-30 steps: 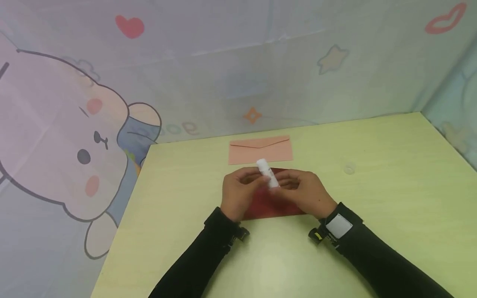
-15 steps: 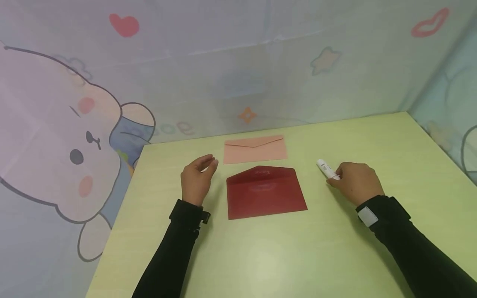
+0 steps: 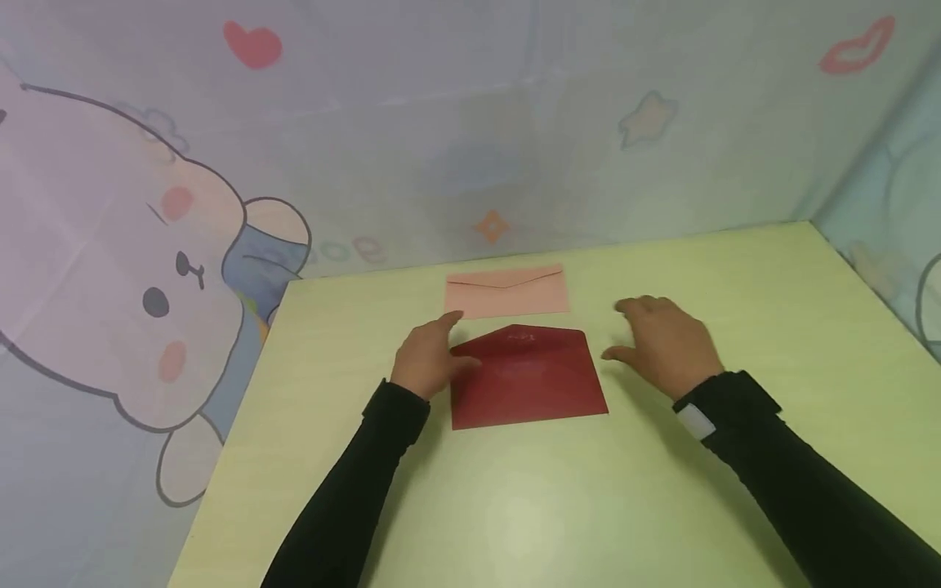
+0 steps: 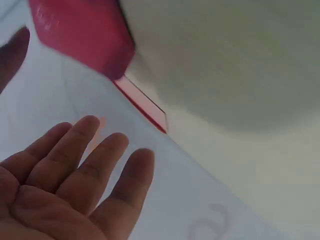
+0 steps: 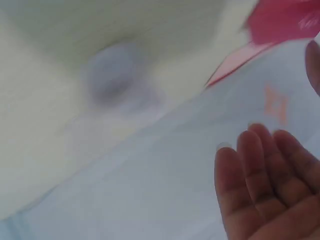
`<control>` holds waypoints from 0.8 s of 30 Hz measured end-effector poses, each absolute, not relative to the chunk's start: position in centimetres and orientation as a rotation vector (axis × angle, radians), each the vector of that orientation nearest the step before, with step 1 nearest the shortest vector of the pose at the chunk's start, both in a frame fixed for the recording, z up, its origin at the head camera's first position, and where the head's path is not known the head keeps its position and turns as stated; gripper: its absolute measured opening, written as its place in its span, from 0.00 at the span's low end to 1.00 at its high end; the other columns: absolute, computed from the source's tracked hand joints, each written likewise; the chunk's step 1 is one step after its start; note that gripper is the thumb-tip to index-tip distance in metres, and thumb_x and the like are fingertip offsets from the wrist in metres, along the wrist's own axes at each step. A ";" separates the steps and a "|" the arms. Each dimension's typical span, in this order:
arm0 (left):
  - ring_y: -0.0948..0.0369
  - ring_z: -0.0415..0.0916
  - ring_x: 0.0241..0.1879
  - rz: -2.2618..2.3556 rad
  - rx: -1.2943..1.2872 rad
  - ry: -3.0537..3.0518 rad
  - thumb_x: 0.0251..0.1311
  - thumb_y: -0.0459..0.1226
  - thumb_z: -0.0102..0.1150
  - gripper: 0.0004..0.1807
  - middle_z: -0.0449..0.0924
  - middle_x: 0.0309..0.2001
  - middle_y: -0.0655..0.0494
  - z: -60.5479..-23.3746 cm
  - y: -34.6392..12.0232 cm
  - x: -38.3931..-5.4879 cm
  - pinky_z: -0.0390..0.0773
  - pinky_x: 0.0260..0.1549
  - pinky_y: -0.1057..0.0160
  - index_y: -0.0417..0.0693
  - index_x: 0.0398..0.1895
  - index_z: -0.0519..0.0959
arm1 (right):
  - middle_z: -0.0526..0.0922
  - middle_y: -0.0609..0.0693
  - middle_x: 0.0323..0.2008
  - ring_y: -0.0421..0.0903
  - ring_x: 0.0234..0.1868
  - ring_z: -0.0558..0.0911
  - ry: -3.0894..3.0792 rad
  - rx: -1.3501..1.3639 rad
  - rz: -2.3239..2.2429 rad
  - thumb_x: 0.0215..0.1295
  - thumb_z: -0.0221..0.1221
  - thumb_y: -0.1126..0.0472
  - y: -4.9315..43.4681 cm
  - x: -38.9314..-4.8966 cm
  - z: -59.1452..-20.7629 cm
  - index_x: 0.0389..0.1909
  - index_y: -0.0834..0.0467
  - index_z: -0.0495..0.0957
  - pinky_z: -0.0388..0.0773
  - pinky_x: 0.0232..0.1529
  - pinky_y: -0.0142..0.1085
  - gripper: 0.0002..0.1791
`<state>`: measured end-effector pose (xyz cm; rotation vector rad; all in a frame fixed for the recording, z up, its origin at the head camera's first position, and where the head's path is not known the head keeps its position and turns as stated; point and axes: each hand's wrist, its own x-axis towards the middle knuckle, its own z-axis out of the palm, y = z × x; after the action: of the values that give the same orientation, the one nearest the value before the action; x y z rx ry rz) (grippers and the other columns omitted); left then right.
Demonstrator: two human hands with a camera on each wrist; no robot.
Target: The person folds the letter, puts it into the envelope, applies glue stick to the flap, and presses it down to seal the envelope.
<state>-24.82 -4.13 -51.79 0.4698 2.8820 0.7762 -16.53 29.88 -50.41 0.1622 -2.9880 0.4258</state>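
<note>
A red envelope [image 3: 532, 384] lies on the table, its flap opened away from me. My left hand [image 3: 426, 355] is at its left edge, thumb over the red paper and fingers spread; whether it touches cannot be told. In the left wrist view the fingers [image 4: 105, 172] are extended and hold nothing. My right hand [image 3: 669, 343] hovers right of the envelope, thumb apart from the fingers, with nothing in it. A blurred whitish object [image 5: 117, 75], probably the white glue stick, is on the table in the right wrist view; in the head view my right hand hides it.
A closed pink envelope [image 3: 507, 302] lies just behind the red one, near the table's back edge. A printed cloth [image 3: 412, 163] with cartoon figures hangs behind and beside the pale yellow-green table [image 3: 529, 498].
Both hands held the white glue stick above the red envelope, then parted; the right hand carried it rightward and let go. Now both hands have moved inward toward the envelope.
</note>
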 end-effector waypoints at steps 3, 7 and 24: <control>0.47 0.83 0.76 0.550 0.674 2.925 0.65 0.40 0.84 0.45 0.87 0.73 0.46 -52.7 -1.7 -25.3 0.86 0.72 0.45 0.47 0.84 0.74 | 0.81 0.70 0.75 0.70 0.75 0.82 -3.064 0.406 0.424 0.66 0.82 0.58 26.6 -18.7 -50.8 0.81 0.69 0.71 0.85 0.72 0.61 0.47; 0.51 0.91 0.61 0.453 0.929 2.992 0.69 0.36 0.78 0.30 0.93 0.59 0.50 -54.9 -0.2 -24.2 0.93 0.58 0.49 0.49 0.74 0.83 | 0.83 0.68 0.74 0.67 0.76 0.82 -3.157 0.603 0.447 0.68 0.80 0.62 24.1 -19.4 -52.0 0.82 0.67 0.71 0.83 0.75 0.59 0.46; 0.58 0.92 0.36 0.009 1.383 3.059 0.71 0.37 0.69 0.06 0.90 0.36 0.62 -54.8 -1.5 -18.6 0.93 0.32 0.58 0.54 0.33 0.87 | 0.93 0.45 0.57 0.50 0.37 0.85 -2.709 1.089 -0.285 0.71 0.74 0.66 20.1 -16.3 -53.4 0.57 0.54 0.92 0.86 0.30 0.40 0.16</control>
<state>-18.64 -1.51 -54.81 1.3826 3.0590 0.0087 -16.35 20.14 -53.36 1.0894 -2.7092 -0.2852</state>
